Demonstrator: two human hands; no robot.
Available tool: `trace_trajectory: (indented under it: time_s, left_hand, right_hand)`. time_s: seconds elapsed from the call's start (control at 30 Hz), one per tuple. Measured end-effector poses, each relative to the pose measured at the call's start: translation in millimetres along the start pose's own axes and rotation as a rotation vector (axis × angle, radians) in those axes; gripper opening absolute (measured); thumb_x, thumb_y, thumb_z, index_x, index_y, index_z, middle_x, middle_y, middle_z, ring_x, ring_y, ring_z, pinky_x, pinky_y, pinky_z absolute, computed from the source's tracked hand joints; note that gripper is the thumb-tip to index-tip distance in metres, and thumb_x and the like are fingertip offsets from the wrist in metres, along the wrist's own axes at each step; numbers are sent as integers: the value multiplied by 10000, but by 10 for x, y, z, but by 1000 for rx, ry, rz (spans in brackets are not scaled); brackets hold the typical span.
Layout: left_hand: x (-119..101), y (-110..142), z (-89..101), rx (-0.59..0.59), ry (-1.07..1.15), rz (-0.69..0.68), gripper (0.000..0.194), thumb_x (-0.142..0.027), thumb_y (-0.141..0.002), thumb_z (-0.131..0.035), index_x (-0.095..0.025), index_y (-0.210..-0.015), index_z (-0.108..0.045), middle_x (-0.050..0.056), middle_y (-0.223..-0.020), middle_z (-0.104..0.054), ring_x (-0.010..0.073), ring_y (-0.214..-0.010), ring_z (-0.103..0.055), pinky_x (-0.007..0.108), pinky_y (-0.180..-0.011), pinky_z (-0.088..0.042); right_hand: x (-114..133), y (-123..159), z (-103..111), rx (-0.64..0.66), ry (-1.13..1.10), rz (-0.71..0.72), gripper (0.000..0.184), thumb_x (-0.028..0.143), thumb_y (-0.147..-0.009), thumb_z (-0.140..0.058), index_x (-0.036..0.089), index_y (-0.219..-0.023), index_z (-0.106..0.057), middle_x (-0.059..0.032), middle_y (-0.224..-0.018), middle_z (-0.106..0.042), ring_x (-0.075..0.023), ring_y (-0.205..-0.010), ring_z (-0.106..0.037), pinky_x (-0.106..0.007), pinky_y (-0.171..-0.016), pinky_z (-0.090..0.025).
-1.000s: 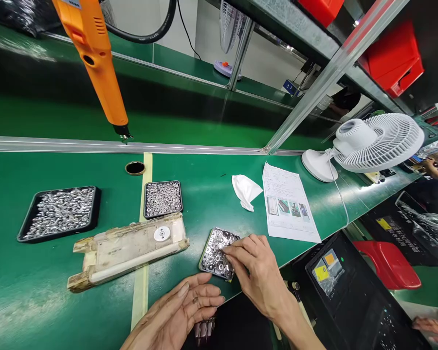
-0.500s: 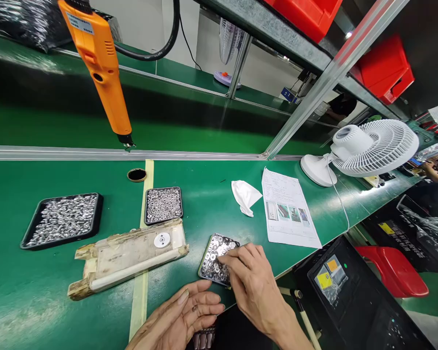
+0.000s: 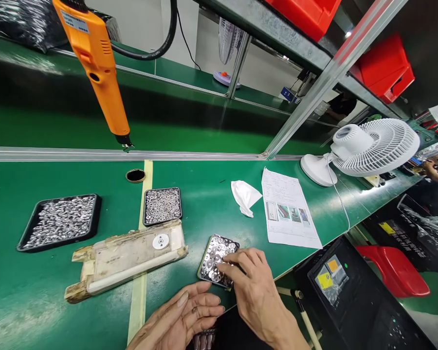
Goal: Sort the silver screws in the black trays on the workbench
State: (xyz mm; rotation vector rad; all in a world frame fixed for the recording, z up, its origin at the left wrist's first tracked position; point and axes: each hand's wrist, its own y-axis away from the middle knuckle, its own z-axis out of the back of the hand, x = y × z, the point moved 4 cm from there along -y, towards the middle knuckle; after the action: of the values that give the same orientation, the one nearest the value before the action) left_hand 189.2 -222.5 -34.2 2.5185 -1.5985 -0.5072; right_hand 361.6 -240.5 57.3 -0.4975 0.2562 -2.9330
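A small dark tray (image 3: 206, 268) of shiny round metal parts, like washers or flanged nuts, lies near the bench's front edge. Over its right side reaches my right hand (image 3: 257, 287), thumb and fingertips down among the parts and a little apart; whether one is touched cannot be told. My left hand (image 3: 184, 313) is just left of and below this tray, palm turned up, fingers stretched; a small dark spot shows on one finger. To the left lies a worn, pale long fixture (image 3: 127, 257) with a white disc (image 3: 160, 241) at its right end.
Two more trays, a larger tray (image 3: 60, 221) and a smaller tray (image 3: 163, 206), hold small metal pieces. An orange electric screwdriver (image 3: 104, 87) hangs above. A white cloth (image 3: 245, 197), a printed sheet (image 3: 288, 209) and a white fan (image 3: 368, 146) are on the right.
My right hand's fingers have shifted slightly within the tray, with thumb and index a little further apart. My left hand stays nearly where it was.
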Motion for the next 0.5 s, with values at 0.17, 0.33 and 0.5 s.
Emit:
trace_trajectory:
  time_s: [0.17, 0.33, 0.5]
  left_hand:
    - [-4, -2, 9, -4, -36, -20, 476, -398, -1037, -394, -83, -1369, -526, 231, -1358, -472, 382, -1310, -433, 476, -1114, -405]
    - [-7, -3, 0, 4, -44, -14, 472, -409, -1031, -418, -98, -1366, -532, 218, -1358, -477, 375, -1320, -423, 484, -1144, -372]
    - [-16, 5, -17, -20, -43, 6, 479, -424, -1030, -423, -98, -1367, -525, 221, -1364, -470, 384, -1326, -415, 501, -1146, -370]
  right_hand:
    - [-92, -56, -52, -83, 113, -89, 488, 53, -902, -429, 245, -1340, -527, -57, -1236, -557, -192, -1078, -463, -417, -927, -381]
    - [-37, -67, -74, -46, 16, -28, 461, 62, -906, -451, 273, -1305, -544, -20, -1176, -583, -160, -1054, -480, -404, -948, -371]
    - [-63, -98, -62, -112, -11, -101, 365, 126, -948, -480, 274, -1274, -549, -12, -1121, -600, -147, -1016, -490, -386, -929, -373]
